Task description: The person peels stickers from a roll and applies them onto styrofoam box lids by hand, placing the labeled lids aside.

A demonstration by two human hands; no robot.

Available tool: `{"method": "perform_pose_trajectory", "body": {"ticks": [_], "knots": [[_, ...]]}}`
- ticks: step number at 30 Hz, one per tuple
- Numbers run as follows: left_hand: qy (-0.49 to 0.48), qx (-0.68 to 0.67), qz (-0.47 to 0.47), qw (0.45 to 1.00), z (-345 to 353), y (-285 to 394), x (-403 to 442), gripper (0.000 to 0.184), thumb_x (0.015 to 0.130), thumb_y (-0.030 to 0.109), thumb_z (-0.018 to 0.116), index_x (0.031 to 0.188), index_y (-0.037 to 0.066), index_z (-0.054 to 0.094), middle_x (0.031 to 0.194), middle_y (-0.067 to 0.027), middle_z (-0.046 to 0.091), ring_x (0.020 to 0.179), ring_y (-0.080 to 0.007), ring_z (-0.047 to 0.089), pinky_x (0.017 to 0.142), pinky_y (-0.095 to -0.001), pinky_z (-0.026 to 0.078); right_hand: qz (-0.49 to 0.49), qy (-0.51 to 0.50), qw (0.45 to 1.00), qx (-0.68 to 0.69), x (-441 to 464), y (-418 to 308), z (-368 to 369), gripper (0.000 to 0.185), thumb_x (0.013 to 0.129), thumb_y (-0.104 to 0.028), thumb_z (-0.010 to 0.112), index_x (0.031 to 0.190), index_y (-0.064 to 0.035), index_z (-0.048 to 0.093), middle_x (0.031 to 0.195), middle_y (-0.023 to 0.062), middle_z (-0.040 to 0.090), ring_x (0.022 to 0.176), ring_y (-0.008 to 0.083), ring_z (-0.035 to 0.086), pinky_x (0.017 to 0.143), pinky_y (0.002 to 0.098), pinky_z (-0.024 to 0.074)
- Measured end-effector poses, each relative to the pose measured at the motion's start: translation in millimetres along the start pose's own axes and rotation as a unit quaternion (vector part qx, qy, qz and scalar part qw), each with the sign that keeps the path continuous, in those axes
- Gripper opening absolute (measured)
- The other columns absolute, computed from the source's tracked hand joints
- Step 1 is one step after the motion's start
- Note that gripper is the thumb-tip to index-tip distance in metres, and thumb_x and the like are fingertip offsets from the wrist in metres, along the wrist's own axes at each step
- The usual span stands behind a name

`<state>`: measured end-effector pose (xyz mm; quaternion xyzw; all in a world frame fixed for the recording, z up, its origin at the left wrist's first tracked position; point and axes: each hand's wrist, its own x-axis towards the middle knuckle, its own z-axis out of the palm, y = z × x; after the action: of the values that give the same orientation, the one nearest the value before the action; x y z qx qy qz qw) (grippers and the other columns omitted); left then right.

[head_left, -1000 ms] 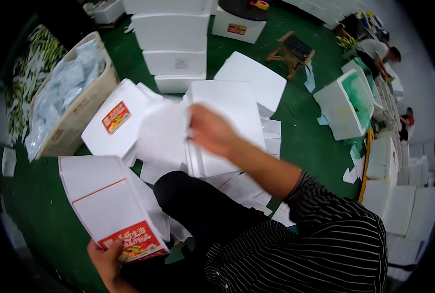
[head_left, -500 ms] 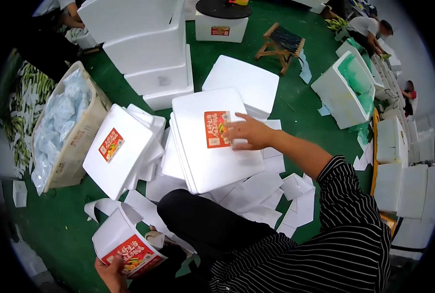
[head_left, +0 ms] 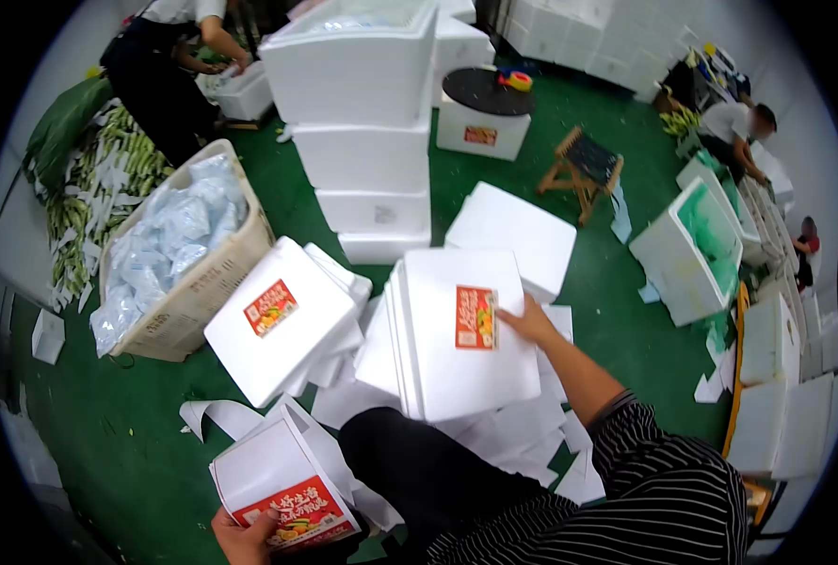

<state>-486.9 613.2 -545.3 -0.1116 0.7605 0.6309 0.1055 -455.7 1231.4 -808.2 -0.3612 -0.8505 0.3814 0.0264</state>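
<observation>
My left hand (head_left: 246,535) grips a bundle of printed labels (head_left: 292,513), red with white lettering and pictures of vegetables, its thumb on top. White backing paper curls behind the bundle. My right hand (head_left: 528,325) is closed at the right edge of the top white foam lid (head_left: 471,386), fingers partly hidden. Its fingertips reach the right side of the red label (head_left: 476,318) stuck on that lid. More lids lie under this one, fanned out to the left. Just left of them is another pile of foam lids (head_left: 259,353) with a red label on top.
A crate of clear plastic bags (head_left: 179,235) stands at left, beside heaped green vegetables (head_left: 122,169). Tall stacked foam boxes (head_left: 362,155), a folding stool (head_left: 584,169) and a tape-topped box (head_left: 480,127) are ahead. Paper scraps (head_left: 508,438) litter the floor; other people work at the sides.
The view has tilted up and shifted. My right hand has gone from spread fingers over the label to the lid's right edge. My left hand still holds the label bundle.
</observation>
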Motion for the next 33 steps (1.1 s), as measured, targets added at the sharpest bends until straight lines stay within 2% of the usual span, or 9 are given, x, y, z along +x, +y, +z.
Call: {"method": "perform_pose_trajectory", "body": {"ticks": [3,9,15,19,23,25,26,30,33], "knots": [[0.005,-0.003,0.014,1.000,-1.4,3.8,0.3,0.046,0.072,-0.003,0.076,0.115,-0.008,0.061,0.097,-0.0149,0.071,0.080,-0.0200,0.069,0.075,-0.0344,0.058,-0.036,0.117,0.986,-0.113,-34.0,-43.5,-8.8,0.086,0.077,-0.044,0.083,0.139,0.0009,0.045,0.140,0.0285,0.050,0.131,0.0441,0.046,0.113,0.0461,0.0358],[0.015,-0.014,0.005,1.000,-4.0,18.9,-5.4,0.034,0.078,0.003,0.077,0.108,-0.007,0.065,0.094,-0.0139,0.073,0.080,-0.0181,0.069,0.076,-0.0326,0.056,0.013,-0.022,0.911,0.411,-58.3,-201.6,-19.8,0.075,0.085,-0.008,0.076,0.141,-0.0106,0.025,0.117,0.0161,0.052,0.106,0.0275,0.060,0.083,0.0426,0.0582],[0.067,-0.035,0.029,0.997,-15.6,9.6,-6.2,0.030,0.082,0.007,0.075,0.106,-0.008,0.067,0.093,-0.0125,0.073,0.077,-0.0170,0.068,0.073,-0.0312,0.055,0.055,-0.019,0.804,0.592,-35.6,-259.4,172.5,0.095,0.087,-0.016,0.076,0.153,-0.0144,0.007,0.137,0.0184,0.046,0.118,0.0310,0.053,0.097,0.0456,0.0499],[0.102,-0.009,0.068,0.992,-16.6,1.8,-4.0,0.027,0.086,0.010,0.071,0.105,-0.008,0.067,0.091,-0.0119,0.072,0.075,-0.0156,0.067,0.071,-0.0300,0.053,-0.044,-0.144,0.938,0.313,-160.4,-299.0,198.4,0.064,0.096,-0.043,0.065,0.139,0.0008,0.047,0.135,0.0202,0.052,0.123,0.0279,0.052,0.104,0.0386,0.0427],[0.084,0.001,0.064,0.994,-21.1,-7.3,15.9,0.023,0.089,0.011,0.067,0.103,-0.007,0.068,0.090,-0.0111,0.072,0.073,-0.0144,0.066,0.068,-0.0279,0.053,-0.192,-0.509,0.766,0.342,-266.0,-332.2,122.5,0.059,0.098,-0.041,0.062,0.143,-0.0073,0.042,0.122,0.0118,0.060,0.118,0.0195,0.054,0.101,0.0337,0.0429],[0.086,0.034,0.049,0.995,-14.4,2.9,6.1,0.022,0.091,0.012,0.064,0.102,-0.007,0.069,0.089,-0.0098,0.072,0.071,-0.0144,0.067,0.066,-0.0274,0.054,-0.195,-0.445,0.806,0.338,-287.4,-361.5,96.1,0.050,0.096,-0.014,0.066,0.140,-0.0032,0.044,0.129,0.0121,0.057,0.119,0.0177,0.055,0.101,0.0318,0.0458],[0.064,0.013,0.052,0.996,-11.1,9.2,2.1,0.025,0.089,0.016,0.066,0.101,-0.006,0.069,0.087,-0.0081,0.071,0.069,-0.0136,0.066,0.065,-0.0274,0.054,-0.183,-0.405,0.804,0.395,-281.9,-336.3,150.4,0.063,0.094,-0.032,0.069,0.142,-0.0049,0.041,0.126,0.0128,0.061,0.110,0.0193,0.059,0.097,0.0345,0.0467],[-0.008,0.039,-0.012,0.999,0.1,21.1,-11.3,0.036,0.076,0.007,0.084,0.106,-0.004,0.068,0.093,-0.0091,0.073,0.078,-0.0122,0.067,0.073,-0.0279,0.055,-0.060,-0.365,0.739,0.563,-262.8,-367.8,146.3,0.049,0.095,-0.011,0.066,0.136,0.0019,0.042,0.124,0.0142,0.060,0.110,0.0166,0.059,0.093,0.0294,0.0503],[0.004,-0.036,0.024,0.999,8.4,19.8,-10.6,0.024,0.082,0.003,0.079,0.102,-0.005,0.070,0.091,-0.0087,0.074,0.077,-0.0129,0.068,0.072,-0.0277,0.055,-0.281,-0.034,0.905,0.317,-263.2,-378.6,124.4,0.058,0.091,-0.018,0.071,0.139,-0.0029,0.043,0.122,0.0152,0.059,0.118,0.0255,0.056,0.108,0.0397,0.0391]]}}
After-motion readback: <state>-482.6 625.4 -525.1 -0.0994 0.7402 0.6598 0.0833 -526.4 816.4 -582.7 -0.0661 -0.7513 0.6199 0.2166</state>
